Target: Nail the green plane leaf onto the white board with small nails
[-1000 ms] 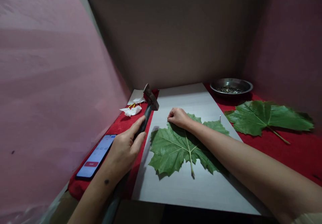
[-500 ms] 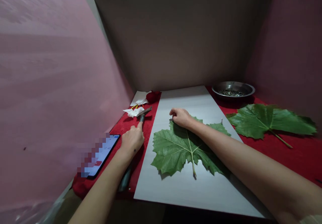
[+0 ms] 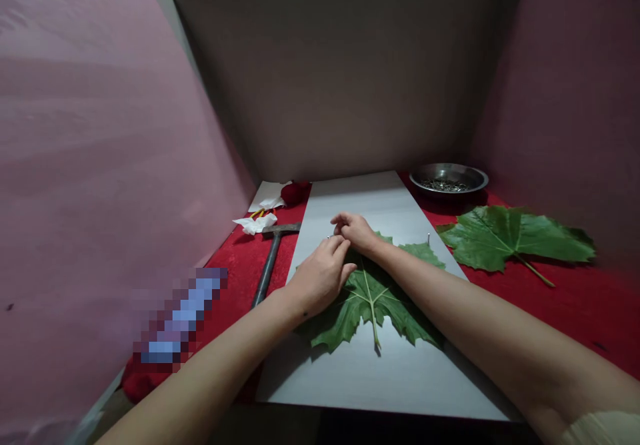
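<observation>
A large green lobed leaf (image 3: 373,298) lies on the white board (image 3: 370,382), its stem toward me. My left hand (image 3: 323,275) is over the leaf's left part, thumb apart from the fingers, fingertips close to my right hand. My right hand (image 3: 357,233) is at the leaf's far left edge, its fingers curled; whatever may be in them is hidden. A nail (image 3: 429,238) stands upright at the far right lobe. Another small nail head (image 3: 329,236) shows beside my hands. The hammer (image 3: 269,268) rests on the red cloth left of the board, untouched.
A metal bowl (image 3: 485,180) of nails stands at the back right. A second leaf (image 3: 500,235) lies on the red cloth (image 3: 575,312) at right. White tissue (image 3: 255,224) and a dark red item (image 3: 295,193) sit at the back left. A blurred phone (image 3: 187,315) lies front left.
My left hand has let go of the hammer and moved right, onto the leaf beside my right hand. The hammer now lies on the cloth. My right hand's fingers have straightened slightly.
</observation>
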A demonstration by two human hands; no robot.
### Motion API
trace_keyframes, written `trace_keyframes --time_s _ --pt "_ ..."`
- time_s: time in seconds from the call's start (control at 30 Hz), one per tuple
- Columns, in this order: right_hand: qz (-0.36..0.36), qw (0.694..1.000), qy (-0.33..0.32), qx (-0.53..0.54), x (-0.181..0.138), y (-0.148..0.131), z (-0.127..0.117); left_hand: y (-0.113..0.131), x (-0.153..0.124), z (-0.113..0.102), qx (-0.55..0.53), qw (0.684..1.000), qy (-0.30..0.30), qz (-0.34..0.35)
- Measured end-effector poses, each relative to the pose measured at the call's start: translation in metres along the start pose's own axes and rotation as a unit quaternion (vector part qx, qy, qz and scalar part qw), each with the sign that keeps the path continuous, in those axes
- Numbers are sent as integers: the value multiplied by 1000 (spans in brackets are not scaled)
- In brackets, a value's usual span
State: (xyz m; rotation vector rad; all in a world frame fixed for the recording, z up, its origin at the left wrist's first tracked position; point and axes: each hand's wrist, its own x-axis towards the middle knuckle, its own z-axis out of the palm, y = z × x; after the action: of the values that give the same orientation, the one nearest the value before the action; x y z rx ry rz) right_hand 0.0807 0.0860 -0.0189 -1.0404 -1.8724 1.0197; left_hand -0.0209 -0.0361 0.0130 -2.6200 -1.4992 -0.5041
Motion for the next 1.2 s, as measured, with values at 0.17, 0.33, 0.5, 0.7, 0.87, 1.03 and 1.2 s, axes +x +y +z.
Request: trace_keyframes --time_s 0.17,0.33,0.5,0.7,0.87,1.03,1.2 --pt "21 995 8 99 1 3 -2 -8 -1 16 53 997 -47 11" --pt "0 993 18 115 -2 1 -3 -7 -4 16 95 994 -58 19" --pt "-59 998 16 35 -6 -1 -2 -5 -4 16 112 992 -60 18" --pt "-106 989 -26 -102 -6 -2 5 -6 -4 19 122 990 -63 21" --pt "-99 989 -39 -104 -3 -1 4 -7 -4 18 123 990 -66 29" --pt "-74 994 -54 -60 -1 -5 -3 -6 -4 18 125 990 -63 31" --pt "34 951 -11 307 0 -18 -30 -6 -4 17 124 990 -62 32"
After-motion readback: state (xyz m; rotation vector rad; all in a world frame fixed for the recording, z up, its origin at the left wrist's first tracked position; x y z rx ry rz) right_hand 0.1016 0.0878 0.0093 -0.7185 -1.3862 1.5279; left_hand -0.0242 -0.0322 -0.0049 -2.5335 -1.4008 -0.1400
